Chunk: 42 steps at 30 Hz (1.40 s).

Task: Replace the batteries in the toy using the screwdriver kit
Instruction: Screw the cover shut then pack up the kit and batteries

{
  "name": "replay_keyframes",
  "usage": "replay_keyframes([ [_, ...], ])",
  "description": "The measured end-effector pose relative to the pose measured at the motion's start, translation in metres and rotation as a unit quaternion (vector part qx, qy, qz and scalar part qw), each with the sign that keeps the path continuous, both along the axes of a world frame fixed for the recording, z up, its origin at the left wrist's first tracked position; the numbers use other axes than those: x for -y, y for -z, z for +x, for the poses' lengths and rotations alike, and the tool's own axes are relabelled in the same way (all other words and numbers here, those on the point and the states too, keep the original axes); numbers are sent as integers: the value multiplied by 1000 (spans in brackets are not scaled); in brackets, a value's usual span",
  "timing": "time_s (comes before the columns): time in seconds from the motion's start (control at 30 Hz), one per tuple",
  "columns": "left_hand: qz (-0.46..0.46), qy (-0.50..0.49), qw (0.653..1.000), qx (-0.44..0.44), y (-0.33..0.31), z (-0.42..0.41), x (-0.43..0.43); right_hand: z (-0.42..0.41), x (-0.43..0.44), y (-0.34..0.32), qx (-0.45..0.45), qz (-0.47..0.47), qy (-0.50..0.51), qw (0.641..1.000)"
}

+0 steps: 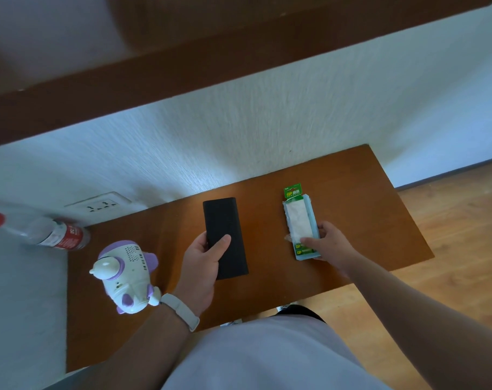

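Left grip (204, 260), white wristband (180, 309) behind it, clasps the near end of the closed black case (225, 220). Right grip (330, 243) grasps the near end of the battery pack (299, 220). Both lie flat on the brown wooden worktop (360, 220), with the toy (123, 277) on its side left of the case. Beyond are a wood floor (450, 235) and a white wall (239, 136) with a socket (98, 205). The bottle (56, 235) at far left is blurred.

so it's a brown wooden table (351, 175) pushed up against a white textured wall (239, 122); power socket (101, 205) set in that wall on the left; dark wooden shelf (182, 66) overhead, blurry; light plank floor (450, 235) on the right; wall's brightest just behind the table
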<state>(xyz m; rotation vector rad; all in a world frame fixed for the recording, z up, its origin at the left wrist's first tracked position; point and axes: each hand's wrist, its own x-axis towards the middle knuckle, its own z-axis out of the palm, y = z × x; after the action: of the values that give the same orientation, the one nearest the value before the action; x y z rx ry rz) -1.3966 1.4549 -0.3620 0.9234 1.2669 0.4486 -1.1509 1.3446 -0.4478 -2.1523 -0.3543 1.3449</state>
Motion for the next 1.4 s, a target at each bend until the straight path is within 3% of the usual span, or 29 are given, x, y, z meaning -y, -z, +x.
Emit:
replay_keyframes([
  [0.33,4,-17,1000,-2,-4,-3,10,0,10,-10,-95,84,59,990],
  [0.83,9,54,996,72,-25,25,12,-18,34,-83,-54,178,128,974],
  [1.17,-26,190,975,109,-40,26,7,-77,77,-131,-74,250,307,916],
  [1.4,-36,255,956,142,-55,63,50,-83,149,-149,-55,294,399,867],
])
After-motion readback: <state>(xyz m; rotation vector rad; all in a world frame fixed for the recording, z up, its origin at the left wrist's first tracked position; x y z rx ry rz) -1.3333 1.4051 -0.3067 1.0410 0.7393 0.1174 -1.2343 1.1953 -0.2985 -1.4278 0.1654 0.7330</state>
